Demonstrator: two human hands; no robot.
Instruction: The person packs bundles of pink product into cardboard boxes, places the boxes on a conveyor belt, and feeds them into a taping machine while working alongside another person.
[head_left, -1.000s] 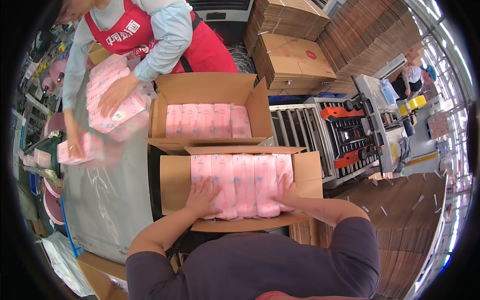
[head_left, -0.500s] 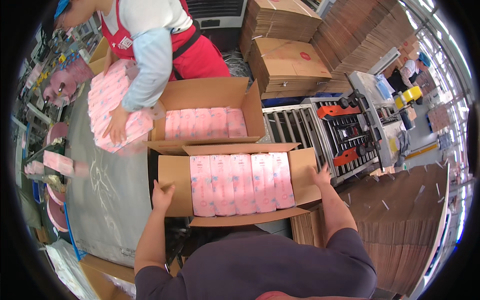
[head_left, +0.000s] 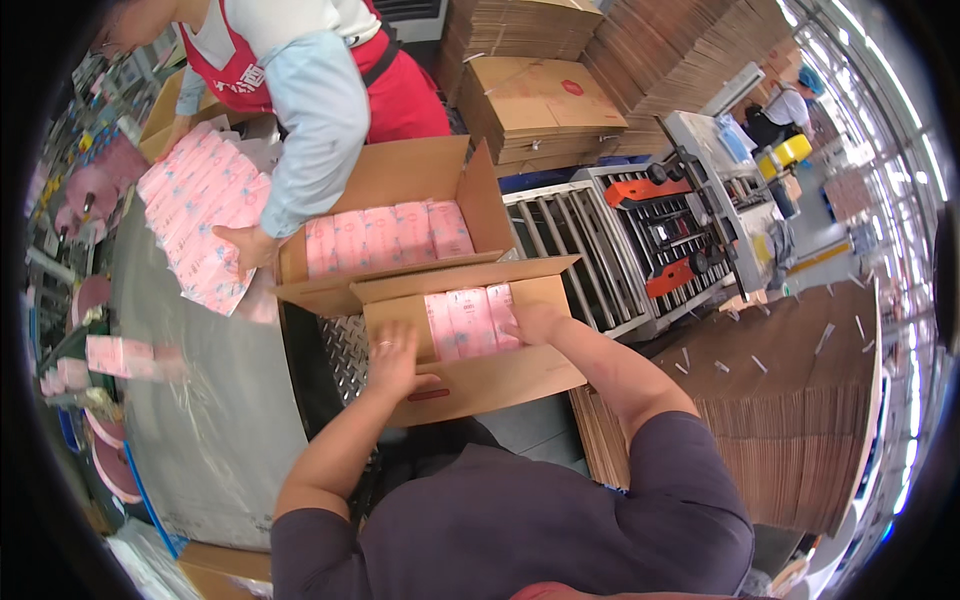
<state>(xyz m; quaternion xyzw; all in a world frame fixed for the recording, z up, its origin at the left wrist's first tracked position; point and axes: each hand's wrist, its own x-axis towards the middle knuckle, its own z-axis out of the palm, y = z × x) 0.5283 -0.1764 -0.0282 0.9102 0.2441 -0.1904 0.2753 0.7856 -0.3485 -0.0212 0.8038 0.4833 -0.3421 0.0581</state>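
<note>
In front of me stands an open cardboard carton with upright pink printed packs inside. Its two end flaps now lie inward over the outer packs. My left hand, fingers stretched and slightly blurred, is on the left end flap. My right hand presses at the right end flap, its fingers reaching over the packs. The long side flaps still stand out. Just beyond, a second open carton holds a row of pink packs. A co-worker's hand holds a block of pink packs beside it.
A grey metal table runs along the left, with a pink pack at its far side. A roller conveyor leads right to a machine with orange parts. Flattened cardboard stacks stand at right and behind.
Both my hands have come inward, and the end flaps have folded over the packs. My carton appears tilted and shifted. The co-worker's block of packs has moved slightly left.
</note>
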